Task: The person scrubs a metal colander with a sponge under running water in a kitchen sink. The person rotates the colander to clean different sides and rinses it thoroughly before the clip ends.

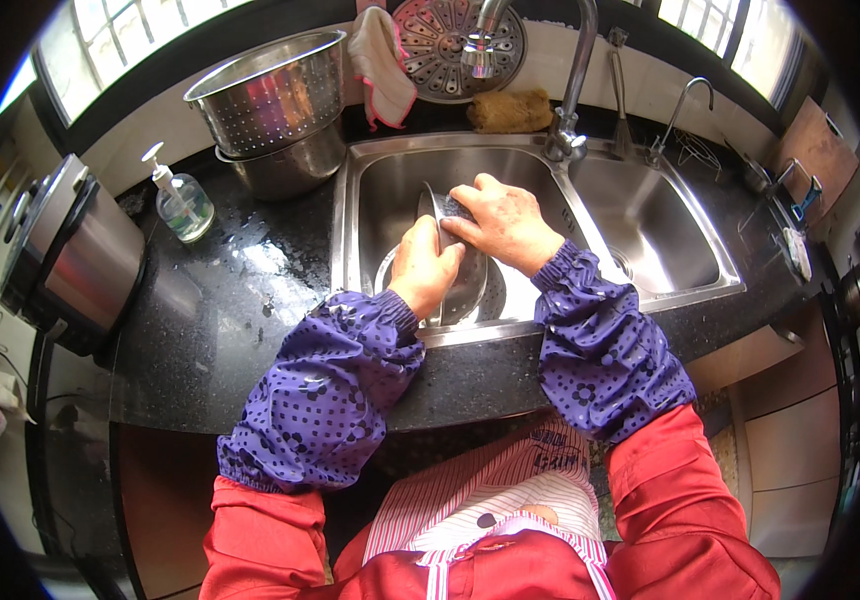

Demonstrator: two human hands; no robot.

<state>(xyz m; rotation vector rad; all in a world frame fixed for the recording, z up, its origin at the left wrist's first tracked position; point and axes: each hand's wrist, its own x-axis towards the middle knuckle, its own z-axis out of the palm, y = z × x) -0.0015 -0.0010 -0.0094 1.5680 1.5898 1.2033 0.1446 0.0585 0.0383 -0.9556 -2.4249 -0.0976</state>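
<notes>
A shiny metal bowl [467, 281] stands tilted on its edge in the left basin of a steel sink [527, 146]. My left hand [422, 270] grips its near rim, thumb up. Against the bowl's upper part lies my right hand [508, 225], fingers bent around a grey speckled thing [448, 204]. Whether this is a scouring pad or wet metal, I cannot tell. Low in the same basin, partly hidden by the bowl and my left hand, a perforated metal surface [493, 296] shows.
A chrome faucet [583, 75] arches over the sink. Left on the black counter [212, 337] stand a soap pump bottle [183, 206], a rice cooker [84, 255] and a metal colander [272, 94] stacked on a pot [287, 161]. Behind the sink lies a brown sponge [510, 111].
</notes>
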